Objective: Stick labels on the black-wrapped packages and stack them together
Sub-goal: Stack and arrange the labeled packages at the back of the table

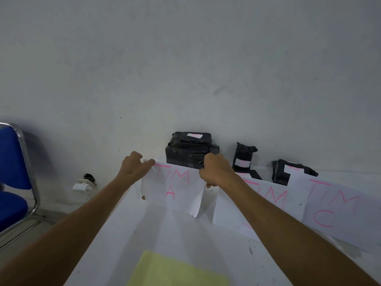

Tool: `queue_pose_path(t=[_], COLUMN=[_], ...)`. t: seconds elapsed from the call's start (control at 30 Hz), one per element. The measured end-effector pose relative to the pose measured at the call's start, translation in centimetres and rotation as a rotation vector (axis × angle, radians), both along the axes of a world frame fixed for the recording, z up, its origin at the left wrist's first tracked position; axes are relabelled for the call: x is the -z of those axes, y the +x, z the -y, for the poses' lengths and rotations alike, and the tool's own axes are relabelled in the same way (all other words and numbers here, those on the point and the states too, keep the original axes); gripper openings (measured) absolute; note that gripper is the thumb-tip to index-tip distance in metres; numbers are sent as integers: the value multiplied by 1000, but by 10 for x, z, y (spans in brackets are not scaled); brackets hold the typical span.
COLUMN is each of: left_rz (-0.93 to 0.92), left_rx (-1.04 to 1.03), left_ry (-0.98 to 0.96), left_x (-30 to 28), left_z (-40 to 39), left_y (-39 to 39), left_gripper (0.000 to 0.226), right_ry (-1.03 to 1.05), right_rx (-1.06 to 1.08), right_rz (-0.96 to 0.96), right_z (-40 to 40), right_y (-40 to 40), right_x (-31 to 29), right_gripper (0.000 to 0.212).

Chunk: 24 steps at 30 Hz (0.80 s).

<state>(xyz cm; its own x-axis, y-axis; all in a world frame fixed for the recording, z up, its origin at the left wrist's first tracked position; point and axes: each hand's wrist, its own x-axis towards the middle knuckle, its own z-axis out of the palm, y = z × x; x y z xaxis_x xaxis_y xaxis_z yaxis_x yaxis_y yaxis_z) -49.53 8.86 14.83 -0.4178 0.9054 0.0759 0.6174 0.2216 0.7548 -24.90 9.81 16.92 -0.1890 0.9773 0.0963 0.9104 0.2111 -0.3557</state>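
Observation:
A stack of black-wrapped packages (188,153) stands against the wall, its top one bearing a white label (194,135). In front of it hangs a white paper sheet (177,188) with pink letters "TIM A". My left hand (134,165) pinches its top left corner. My right hand (216,170) grips its top right edge, fingers curled over it. Further right, a small upright black package (244,155) carries a white label, and another black package (278,172) sits behind a sheet.
Two more white sheets (274,201) (338,207) with pink letters lie to the right on the white table (179,230). A pale yellow sheet (175,271) lies near me. A blue chair (12,174) stands at left. A grey wall fills the back.

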Motion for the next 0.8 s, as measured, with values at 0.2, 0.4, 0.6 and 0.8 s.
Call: queue_pose_path(t=[0.2, 0.4, 0.6, 0.8], left_rz=[-205, -391, -437, -333], left_rx=[17, 112, 273, 482], left_ry=[-9, 124, 262, 334], left_x=[-9, -10, -23, -37], left_z=[2, 9, 13, 6], left_y=[25, 53, 95, 142], left_gripper=[62, 61, 45, 20], right_ry=[63, 123, 148, 224], right_rx=[-19, -14, -98, -43], right_rz=[-15, -122, -464, -477], right_z=[5, 12, 25, 17], right_y=[19, 50, 81, 126], right_x=[-16, -20, -34, -42], right_gripper=[29, 13, 10, 11])
